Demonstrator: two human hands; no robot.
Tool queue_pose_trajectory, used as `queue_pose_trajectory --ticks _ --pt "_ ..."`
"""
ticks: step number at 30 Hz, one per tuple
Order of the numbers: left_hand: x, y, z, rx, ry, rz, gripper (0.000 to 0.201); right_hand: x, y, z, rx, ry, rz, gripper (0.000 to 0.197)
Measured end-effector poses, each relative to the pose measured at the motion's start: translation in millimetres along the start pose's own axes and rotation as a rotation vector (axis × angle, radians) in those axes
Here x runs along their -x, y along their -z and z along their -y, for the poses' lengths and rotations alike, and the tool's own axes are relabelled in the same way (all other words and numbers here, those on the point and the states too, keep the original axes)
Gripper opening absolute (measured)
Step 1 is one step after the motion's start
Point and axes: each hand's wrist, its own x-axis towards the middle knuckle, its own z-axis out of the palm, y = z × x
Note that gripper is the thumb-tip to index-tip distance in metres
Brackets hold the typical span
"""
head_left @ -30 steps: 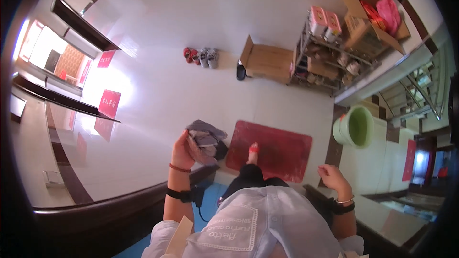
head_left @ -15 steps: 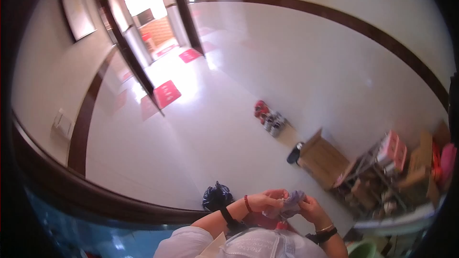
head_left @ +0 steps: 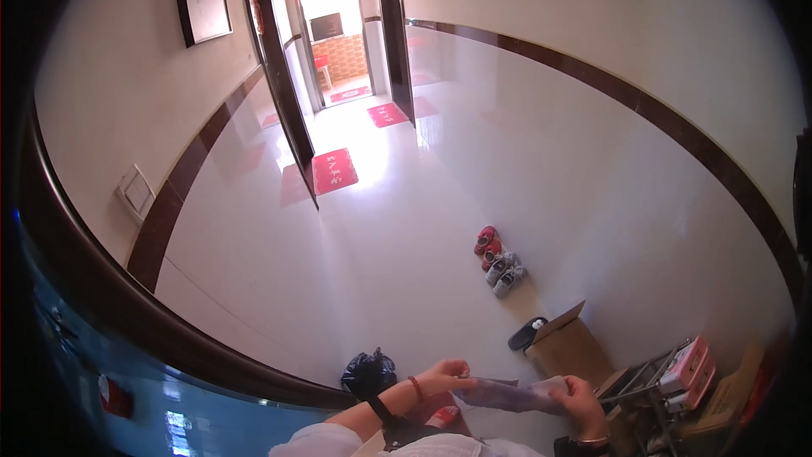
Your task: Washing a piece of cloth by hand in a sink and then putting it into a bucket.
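A thin greyish-purple cloth (head_left: 505, 395), too small to tell its exact kind, is stretched sideways between my hands at the lower middle. At its left end, the closed fingers of my left hand (head_left: 443, 377) pinch it. My right hand (head_left: 580, 406) grips the paler right end between thumb and fingers. Below the left hand, a red and white patch (head_left: 444, 415) shows, partly hidden by my arm. Close to the left wrist, a black plastic bag (head_left: 370, 372) rests on the floor.
To the right stand an open cardboard box (head_left: 572, 352), a dark slipper (head_left: 526, 334), and a metal rack (head_left: 650, 402) with a pink drawer box (head_left: 689, 367). Red shoes (head_left: 487, 242) and grey shoes (head_left: 506, 276) line the wall. Red mats (head_left: 335, 171) lie by the doorways.
The cloth was bunched between close-set hands; now the hands have moved apart and it is drawn out long. The view has turned, with the hallway more upright.
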Motion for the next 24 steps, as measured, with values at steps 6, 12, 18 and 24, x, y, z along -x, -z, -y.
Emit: queue_pose_trajectory --ticks 6,12,18,24 --pt "7.6 -10.9 -61.2 0.027 -0.158 0.110 0.023 -6.7 -1.5 28.9 0.567 -0.219 0.273 0.064" --pt "-29.1 11.4 -45.2 -0.492 -0.178 0.212 0.022 -6.1 -21.9 9.3 0.635 -0.088 -0.079 0.054" --pt "-87.7 -2.9 -52.2 -0.593 -0.227 0.319 0.012 18.0 -20.5 -36.6 0.672 -0.132 -0.244 0.021" --pt "-129.2 -96.7 -64.2 -0.585 -0.022 0.681 0.013 112.0 -33.2 -57.7 0.758 -0.413 -0.692 0.020"
